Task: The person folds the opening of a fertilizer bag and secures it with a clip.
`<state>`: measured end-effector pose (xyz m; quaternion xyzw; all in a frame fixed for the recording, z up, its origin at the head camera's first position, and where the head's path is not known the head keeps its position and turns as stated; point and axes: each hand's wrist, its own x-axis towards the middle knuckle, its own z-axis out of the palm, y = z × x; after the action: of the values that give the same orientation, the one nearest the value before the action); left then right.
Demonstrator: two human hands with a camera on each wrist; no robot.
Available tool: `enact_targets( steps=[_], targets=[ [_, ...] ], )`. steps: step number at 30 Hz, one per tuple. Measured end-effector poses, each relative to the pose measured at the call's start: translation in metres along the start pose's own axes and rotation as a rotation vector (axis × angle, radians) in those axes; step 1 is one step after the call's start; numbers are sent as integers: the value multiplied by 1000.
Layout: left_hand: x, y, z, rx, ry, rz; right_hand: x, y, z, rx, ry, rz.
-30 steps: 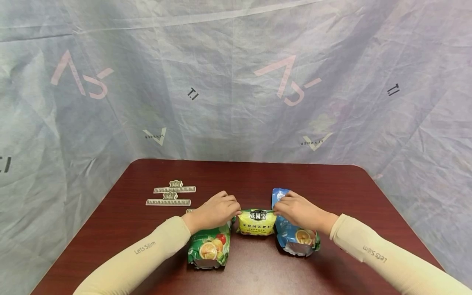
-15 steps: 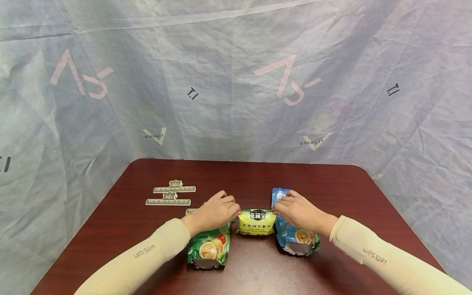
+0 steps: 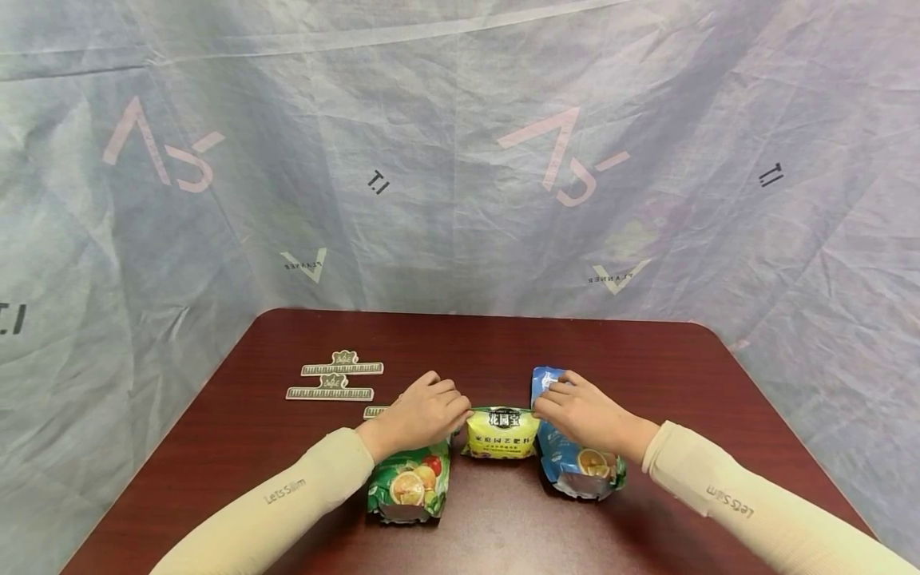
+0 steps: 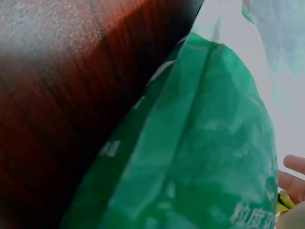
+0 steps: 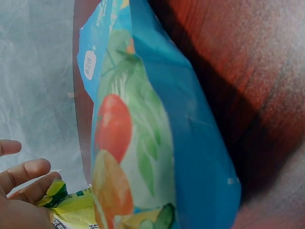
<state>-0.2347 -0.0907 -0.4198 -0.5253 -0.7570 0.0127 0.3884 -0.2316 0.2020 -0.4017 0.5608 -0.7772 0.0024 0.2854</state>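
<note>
A small yellow bag point(image 3: 501, 441) with dark Chinese print and a green top edge stands between my hands in the head view. My left hand point(image 3: 426, 409) pinches its top left corner. At the top right corner, the fingers of my right hand point(image 3: 585, 409) pinch the edge. Under my left forearm lies a green bag point(image 3: 410, 481) with fruit pictures, which fills much of the left wrist view. A blue bag point(image 3: 568, 455) with similar pictures lies beneath my right hand, partly covered by it. Both fingertips' grip is partly hidden.
Two flat clips point(image 3: 343, 366) with ruler-like bars lie one behind the other at the left of the dark red table point(image 3: 460, 343). A third clip point(image 3: 374, 412) is mostly hidden behind my left hand. A grey printed cloth point(image 3: 453, 160) hangs behind the table.
Both hands keep their pinch on the yellow bag and barely move. The lettering on its front has become easier to read. The other bags and clips stay put.
</note>
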Motion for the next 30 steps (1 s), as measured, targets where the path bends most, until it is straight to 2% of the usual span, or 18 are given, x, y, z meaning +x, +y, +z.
enact_targets(
  steps=[6,11,23,30],
  targets=[
    [-5,-1,-5,-67,-47,-94,1,0,0,-28,3,-11],
    [-14,-7,-9,-115,-58,-172,1,-1,-1,-36,-9,-6],
    [-42,-33,-14,-109,-39,-287,1,0,-1,-33,-13,-9],
    [-59,-43,-15,-99,-83,-333,2,-1,-1,-20,-12,-8]
  ],
)
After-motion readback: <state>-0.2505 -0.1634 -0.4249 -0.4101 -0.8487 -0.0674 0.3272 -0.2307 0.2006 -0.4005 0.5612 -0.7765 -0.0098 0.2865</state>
